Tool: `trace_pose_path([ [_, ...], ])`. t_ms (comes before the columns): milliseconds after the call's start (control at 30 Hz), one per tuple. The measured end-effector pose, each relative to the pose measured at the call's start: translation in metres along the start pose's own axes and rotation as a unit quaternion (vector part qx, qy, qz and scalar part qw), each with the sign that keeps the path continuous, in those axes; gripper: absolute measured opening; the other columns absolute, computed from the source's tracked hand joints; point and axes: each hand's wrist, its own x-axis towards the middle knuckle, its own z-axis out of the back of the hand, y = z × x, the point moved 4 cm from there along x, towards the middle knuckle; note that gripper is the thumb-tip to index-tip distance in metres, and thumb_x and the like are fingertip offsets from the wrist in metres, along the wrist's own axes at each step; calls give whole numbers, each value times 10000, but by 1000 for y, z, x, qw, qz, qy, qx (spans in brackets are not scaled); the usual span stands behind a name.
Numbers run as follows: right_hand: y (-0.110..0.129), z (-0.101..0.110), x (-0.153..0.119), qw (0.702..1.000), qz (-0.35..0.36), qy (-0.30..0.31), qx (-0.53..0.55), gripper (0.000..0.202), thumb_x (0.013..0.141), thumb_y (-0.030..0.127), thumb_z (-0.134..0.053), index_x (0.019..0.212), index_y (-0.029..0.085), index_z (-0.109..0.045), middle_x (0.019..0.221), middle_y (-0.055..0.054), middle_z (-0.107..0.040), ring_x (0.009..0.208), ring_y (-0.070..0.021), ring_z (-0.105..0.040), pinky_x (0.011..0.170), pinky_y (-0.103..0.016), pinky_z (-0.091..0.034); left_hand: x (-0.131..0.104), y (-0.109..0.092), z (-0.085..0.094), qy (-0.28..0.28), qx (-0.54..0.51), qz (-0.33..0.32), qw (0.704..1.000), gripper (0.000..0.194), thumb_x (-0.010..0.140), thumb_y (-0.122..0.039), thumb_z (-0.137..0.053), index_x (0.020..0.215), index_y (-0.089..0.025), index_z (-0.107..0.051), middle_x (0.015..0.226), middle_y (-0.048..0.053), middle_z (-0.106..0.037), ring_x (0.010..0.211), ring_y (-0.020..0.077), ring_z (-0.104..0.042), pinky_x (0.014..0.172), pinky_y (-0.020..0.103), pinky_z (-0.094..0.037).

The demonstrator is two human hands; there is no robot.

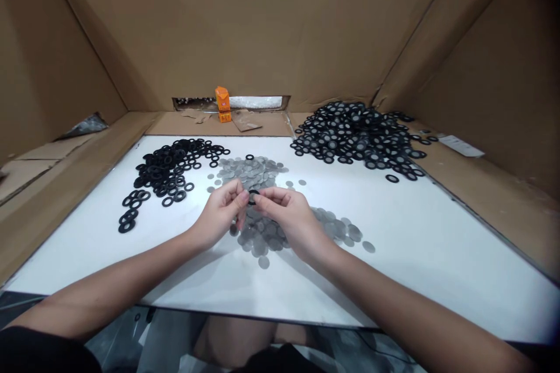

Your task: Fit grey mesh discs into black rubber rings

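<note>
A black rubber ring [252, 192] is pinched between my two hands, above the middle of the white table. My left hand [222, 210] grips its left edge with thumb and fingertips. On the opposite edge, my right hand [292, 217] has its thumb and forefinger closed. Whether a disc sits inside the held ring is hard to make out. Thin grey mesh-like discs [262, 239] lie scattered beneath and around both hands. One loose black ring [249, 157] rests at the far edge of these discs.
Bare black rings [164, 166] are heaped at the left. At the back right rises a larger pile of rings with grey centres [350, 131]. An orange carton [223, 104] stands by a slot in the cardboard wall [254, 29]. A white card [461, 145] lies far right.
</note>
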Motion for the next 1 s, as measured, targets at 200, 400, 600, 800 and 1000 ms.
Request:
trace_pose_path([
  [200, 3, 1, 0, 998, 24, 17, -58, 170, 764, 338, -679, 754, 170, -663, 724, -18, -612, 667, -138, -544, 616, -265, -420, -2, -8, -1, -1, 71, 5, 997, 356, 880, -451, -541, 687, -199, -380, 406, -67, -480, 364, 80, -433, 405, 186, -296],
  [400, 11, 4, 0, 990, 34, 12, -137, 160, 770, 325, -663, 727, 171, -657, 701, -12, -601, 649, -138, -527, 591, -266, -404, 0, -13, 1, -19, 109, 19, 994, 355, 867, -431, -549, 652, -199, -388, 383, -71, -445, 345, 86, -430, 386, 190, -292],
  [600, 5, 4, 2, 999, -28, 38, -14, 243, 747, 397, -721, 790, 160, -690, 779, -33, -650, 726, -144, -590, 692, -278, -462, 2, -11, 2, -9, 32, 10, 999, 350, 887, -458, -540, 703, -195, -403, 437, -63, -512, 374, 82, -463, 420, 192, -344],
  [800, -1, 1, 2, 983, -103, 102, 109, 278, 681, 394, -798, 783, 159, -690, 812, -35, -667, 814, -146, -631, 903, -326, -463, 3, -8, 2, 34, -20, 34, 999, 373, 867, -490, -567, 711, -189, -413, 460, -62, -511, 379, 81, -479, 403, 182, -320],
  [1000, -5, 1, 3, 985, -94, 92, 115, 269, 664, 373, -820, 728, 170, -656, 748, -8, -644, 759, -140, -624, 897, -333, -455, 3, -8, -4, 57, -45, 52, 996, 365, 866, -491, -569, 724, -190, -419, 443, -61, -510, 365, 77, -450, 398, 181, -297],
])
